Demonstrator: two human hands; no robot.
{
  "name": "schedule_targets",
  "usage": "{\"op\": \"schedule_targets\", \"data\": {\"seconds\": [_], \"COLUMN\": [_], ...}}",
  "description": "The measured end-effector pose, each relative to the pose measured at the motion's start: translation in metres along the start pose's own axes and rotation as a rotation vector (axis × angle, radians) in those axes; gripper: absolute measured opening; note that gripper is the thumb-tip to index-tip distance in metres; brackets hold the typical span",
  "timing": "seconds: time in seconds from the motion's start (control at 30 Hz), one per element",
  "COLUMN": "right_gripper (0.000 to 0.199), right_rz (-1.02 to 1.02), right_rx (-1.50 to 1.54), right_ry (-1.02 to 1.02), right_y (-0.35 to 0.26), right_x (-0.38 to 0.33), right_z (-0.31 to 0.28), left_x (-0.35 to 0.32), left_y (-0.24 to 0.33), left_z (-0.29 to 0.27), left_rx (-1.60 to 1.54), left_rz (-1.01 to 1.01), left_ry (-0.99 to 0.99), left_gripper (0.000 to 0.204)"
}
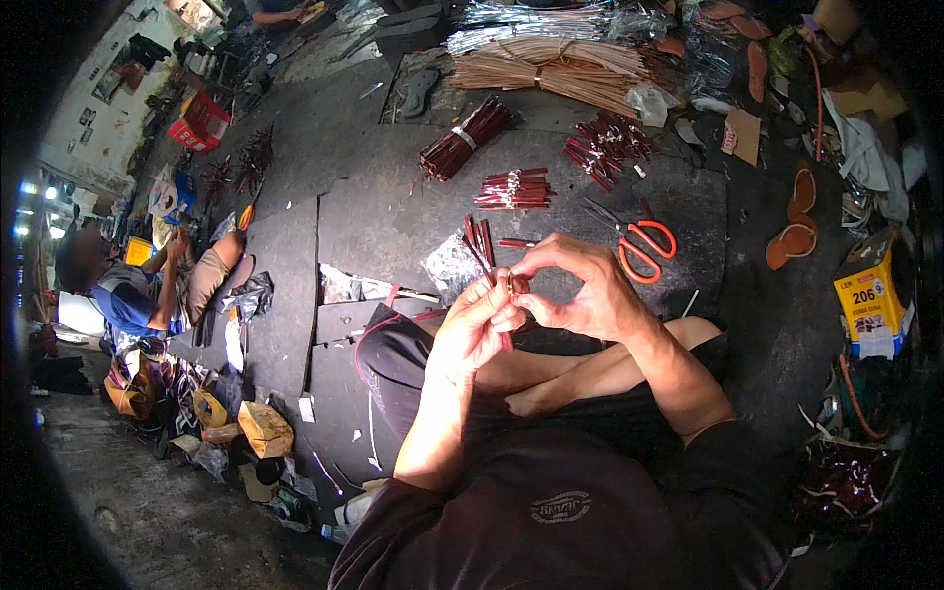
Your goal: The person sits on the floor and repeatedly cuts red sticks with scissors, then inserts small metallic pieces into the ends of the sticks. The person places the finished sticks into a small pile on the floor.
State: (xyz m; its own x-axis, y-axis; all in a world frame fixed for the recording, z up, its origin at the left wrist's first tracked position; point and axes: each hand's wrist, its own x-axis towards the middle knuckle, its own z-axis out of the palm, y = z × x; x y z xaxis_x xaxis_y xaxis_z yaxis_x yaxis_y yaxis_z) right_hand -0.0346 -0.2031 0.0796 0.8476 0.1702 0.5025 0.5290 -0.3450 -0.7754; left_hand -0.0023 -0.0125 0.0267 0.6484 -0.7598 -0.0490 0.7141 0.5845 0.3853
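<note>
My left hand (474, 329) is closed round a dark red glossy strip (506, 342), whose end shows below the fingers. Thumb and forefinger of my right hand (582, 293) pinch a small shiny gold-coloured piece (510, 284) against the left fingertips; its exact kind is too small to tell. Just beyond the hands lie a few loose dark red strips (478, 242) beside crumpled clear plastic (449, 264). Scissors with orange handles (641, 264) rest to the right. Farther off sits a bundle of red strips with metal fittings (513, 190).
More strips with fittings (608, 147) and a tied dark bundle (468, 138) lie farther out. Long tan strips (551, 74) are stacked at the back. Sandals (793, 241) and a yellow box (869, 300) stand right. Another person (138, 295) sits at the left.
</note>
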Motion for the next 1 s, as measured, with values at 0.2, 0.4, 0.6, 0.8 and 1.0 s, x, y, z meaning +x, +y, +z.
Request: {"op": "schedule_targets", "data": {"seconds": [0.2, 0.4, 0.6, 0.8, 1.0], "right_gripper": [0.022, 0.023, 0.022, 0.011, 0.010], "right_rz": [0.002, 0.031, 0.264, 0.239, 0.404], "right_rx": [0.041, 0.126, 0.128, -0.036, 0.242], "right_ry": [0.036, -0.043, 0.128, 0.188, 0.292], "right_y": [0.003, 0.009, 0.000, 0.009, 0.020], "right_x": [-0.001, -0.002, -0.006, -0.009, -0.007], "right_z": [0.002, 0.000, 0.012, 0.024, 0.002], "left_x": [0.000, -0.004, 0.006, 0.012, 0.017], "left_y": [-0.001, 0.002, -0.001, -0.009, -0.002], "left_z": [0.001, -0.009, 0.003, 0.009, -0.001], "left_rx": [0.000, 0.065, 0.506, 0.525, 0.343], "left_rz": [0.003, -0.016, 0.203, 0.306, 0.313], "left_ry": [0.118, 0.105, 0.368, 0.373, 0.468], "left_gripper": [0.021, 0.014, 0.010, 0.026, 0.027]}}
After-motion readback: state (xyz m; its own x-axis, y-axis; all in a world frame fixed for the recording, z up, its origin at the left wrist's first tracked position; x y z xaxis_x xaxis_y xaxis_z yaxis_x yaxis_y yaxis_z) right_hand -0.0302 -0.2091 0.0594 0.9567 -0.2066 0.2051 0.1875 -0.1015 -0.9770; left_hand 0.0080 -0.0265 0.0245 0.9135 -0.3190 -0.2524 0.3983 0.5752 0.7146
